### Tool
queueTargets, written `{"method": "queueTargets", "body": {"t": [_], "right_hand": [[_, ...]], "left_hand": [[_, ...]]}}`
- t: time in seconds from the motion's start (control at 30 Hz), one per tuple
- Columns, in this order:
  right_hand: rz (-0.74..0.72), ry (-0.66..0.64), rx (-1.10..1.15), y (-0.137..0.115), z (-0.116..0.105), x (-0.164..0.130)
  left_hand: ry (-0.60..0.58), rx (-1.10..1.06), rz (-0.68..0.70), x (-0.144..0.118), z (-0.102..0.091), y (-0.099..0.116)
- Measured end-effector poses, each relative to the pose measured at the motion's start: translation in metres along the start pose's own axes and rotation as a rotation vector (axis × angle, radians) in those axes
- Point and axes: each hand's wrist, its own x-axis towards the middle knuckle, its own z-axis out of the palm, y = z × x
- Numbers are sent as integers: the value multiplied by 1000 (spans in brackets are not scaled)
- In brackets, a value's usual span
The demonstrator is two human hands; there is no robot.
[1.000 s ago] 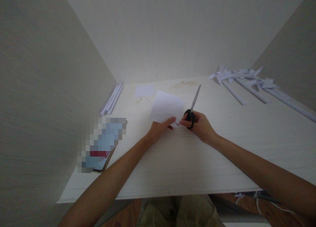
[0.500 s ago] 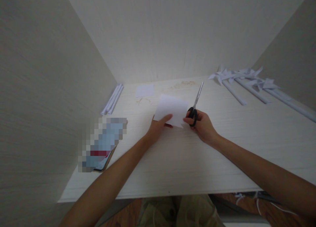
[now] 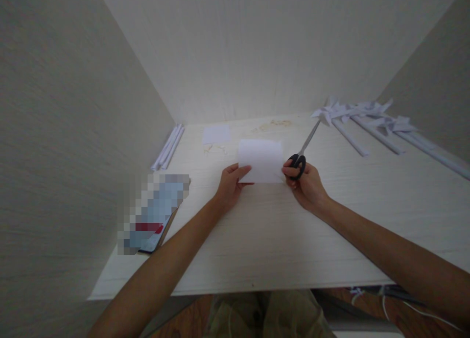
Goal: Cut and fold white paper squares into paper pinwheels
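Observation:
A white sheet of paper [image 3: 261,156] is held up over the table, its lower edge level. My left hand [image 3: 232,182] grips its lower left corner, thumb on top and fingers underneath. At the right edge of the paper, my right hand [image 3: 306,183] holds scissors [image 3: 301,156] by their black handles. The closed metal blades point away, up and to the right. Whether the right fingertips also pinch the paper's edge I cannot tell for certain.
Another white paper piece [image 3: 216,134] lies at the back of the table [image 3: 257,240]. Paper tubes [image 3: 169,147] rest along the left wall. Paper pinwheel-like shapes on tubes [image 3: 367,115] lie at the back right. A phone-like object [image 3: 157,213], partly blurred, sits at left.
The paper has turned from tilted to level and shifted slightly right. My right hand has moved right, and the scissors now lean further to the right.

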Motion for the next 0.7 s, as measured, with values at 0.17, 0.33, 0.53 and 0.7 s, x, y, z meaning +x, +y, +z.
{"method": "queueTargets", "body": {"t": [0.17,0.33,0.53,0.7], "right_hand": [[20,57,82,-3,0,4],[55,-22,32,-5,-1,4],[90,-11,69,-6,0,2],[31,6,77,-5,0,5]], "left_hand": [[-125,42,-36,-3,-1,-2],[-207,68,-69,-4,0,0],[-232,94,-126,-5,0,1],[-160,152,-98,-5,1,-6]]}}
